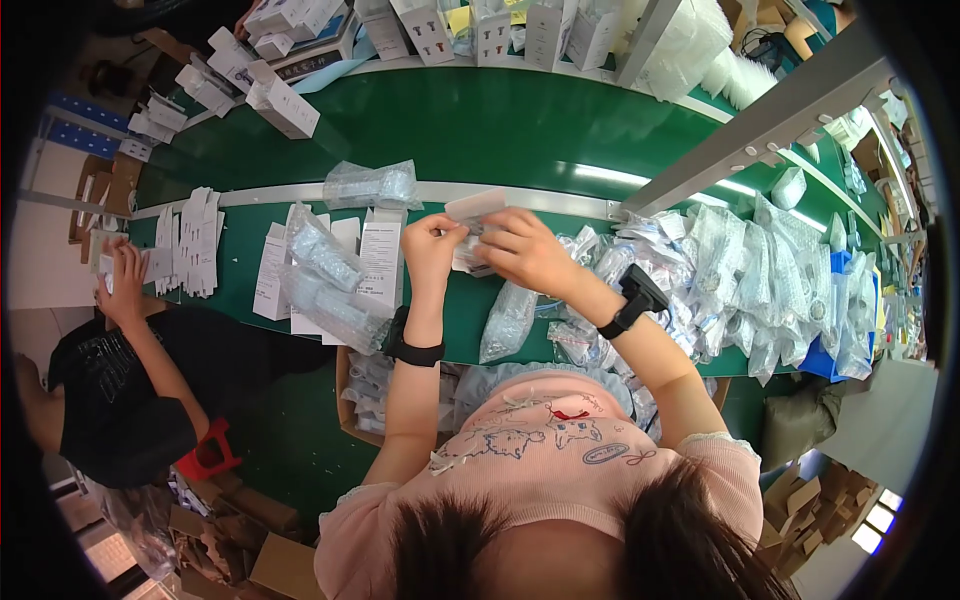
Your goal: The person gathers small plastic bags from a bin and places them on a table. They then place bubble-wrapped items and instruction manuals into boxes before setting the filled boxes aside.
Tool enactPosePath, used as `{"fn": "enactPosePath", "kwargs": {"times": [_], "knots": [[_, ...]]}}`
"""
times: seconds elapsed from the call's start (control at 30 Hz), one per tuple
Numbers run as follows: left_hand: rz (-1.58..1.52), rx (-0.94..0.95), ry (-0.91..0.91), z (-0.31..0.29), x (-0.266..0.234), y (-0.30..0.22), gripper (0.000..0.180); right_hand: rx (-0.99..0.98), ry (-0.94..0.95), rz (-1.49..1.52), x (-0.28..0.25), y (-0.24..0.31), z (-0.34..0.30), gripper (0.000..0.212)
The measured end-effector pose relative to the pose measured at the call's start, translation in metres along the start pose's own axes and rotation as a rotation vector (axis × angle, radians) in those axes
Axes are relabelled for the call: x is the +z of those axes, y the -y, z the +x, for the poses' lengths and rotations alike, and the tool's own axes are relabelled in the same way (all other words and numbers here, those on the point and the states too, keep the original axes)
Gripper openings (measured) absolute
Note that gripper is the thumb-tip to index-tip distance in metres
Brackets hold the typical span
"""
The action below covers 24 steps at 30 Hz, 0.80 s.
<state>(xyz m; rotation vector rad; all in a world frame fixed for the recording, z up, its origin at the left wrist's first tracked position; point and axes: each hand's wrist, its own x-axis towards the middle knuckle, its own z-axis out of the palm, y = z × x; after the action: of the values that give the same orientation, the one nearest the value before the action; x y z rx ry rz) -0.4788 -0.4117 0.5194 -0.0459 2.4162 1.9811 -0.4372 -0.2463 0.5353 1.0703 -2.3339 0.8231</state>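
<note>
Both hands are raised over the green table, close together. Between them is a small white carton with an upright flap. My left hand pinches its left side with thumb and fingers. My right hand grips the other side, its fingers bent over and partly hiding the carton. What lies inside the carton cannot be made out. Just below the hands rests a bubble-wrapped packet. Left of my left hand, more bubble-wrapped packets lie on top of white printed cartons.
Clear bags and bubble-wrapped packets are heaped on the right. A slanting metal post rises there. Upright white boxes line the back shelf. At far left, a co-worker's hand holds a white box near a row of cartons.
</note>
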Motion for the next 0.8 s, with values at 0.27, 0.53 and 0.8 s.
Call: {"fn": "enactPosePath", "kwargs": {"times": [0.27,0.53,0.8], "knots": [[-0.042,0.082,-0.042,0.001,0.005,0.007,0.008,0.153,0.165,-0.107,-0.007,0.006,-0.006,0.033],[-0.14,0.109,-0.08,-0.009,0.01,0.007,0.009,0.245,0.036,0.072,0.006,-0.001,-0.022,0.064],[-0.56,0.022,-0.074,-0.007,0.008,-0.001,0.036,0.782,0.043,0.606,0.029,-0.052,-0.029,0.099]]}}
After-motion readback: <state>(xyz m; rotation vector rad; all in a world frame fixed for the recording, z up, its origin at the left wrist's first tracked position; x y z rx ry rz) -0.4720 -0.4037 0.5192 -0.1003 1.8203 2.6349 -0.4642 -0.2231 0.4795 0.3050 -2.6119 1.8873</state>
